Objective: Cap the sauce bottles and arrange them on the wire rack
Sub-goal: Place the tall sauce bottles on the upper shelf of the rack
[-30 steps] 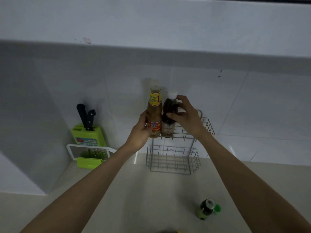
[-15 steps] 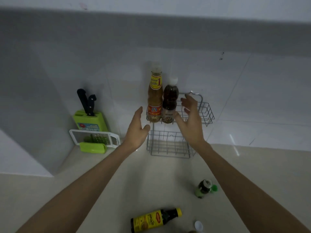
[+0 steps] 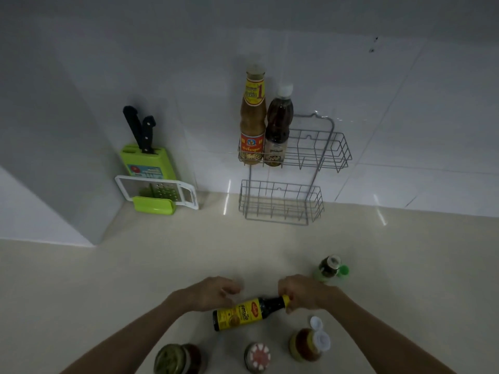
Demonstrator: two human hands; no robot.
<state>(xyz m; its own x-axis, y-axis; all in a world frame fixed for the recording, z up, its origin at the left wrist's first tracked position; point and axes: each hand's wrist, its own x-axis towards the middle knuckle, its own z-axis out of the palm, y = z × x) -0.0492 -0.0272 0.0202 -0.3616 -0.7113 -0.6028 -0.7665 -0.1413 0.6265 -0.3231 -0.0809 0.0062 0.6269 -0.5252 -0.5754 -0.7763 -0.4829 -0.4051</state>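
Note:
A two-tier wire rack (image 3: 334, 147) hangs on the tiled wall; its top shelf holds a tall amber sauce bottle (image 3: 252, 122) and a shorter dark bottle with a white cap (image 3: 278, 128), side by side at the left end. A dark bottle with a yellow label (image 3: 243, 314) lies on its side on the counter. My right hand (image 3: 305, 292) pinches its yellow-capped neck. My left hand (image 3: 210, 292) hovers just above the bottle's base, fingers loosely curled, holding nothing. A small green-capped bottle (image 3: 328, 271) stands to the right with its flip cap open.
Near the counter's front edge stand a jar with a green lid (image 3: 172, 360), a jar with a red-and-white lid (image 3: 258, 357) and a bottle with an open white flip cap (image 3: 310, 344). A green knife block (image 3: 147, 163) and a grater (image 3: 159, 193) sit at the back left.
Both hands let go of the two bottles on the rack and came down to the counter. My right hand took hold of the lying bottle's neck. The view tilted downward.

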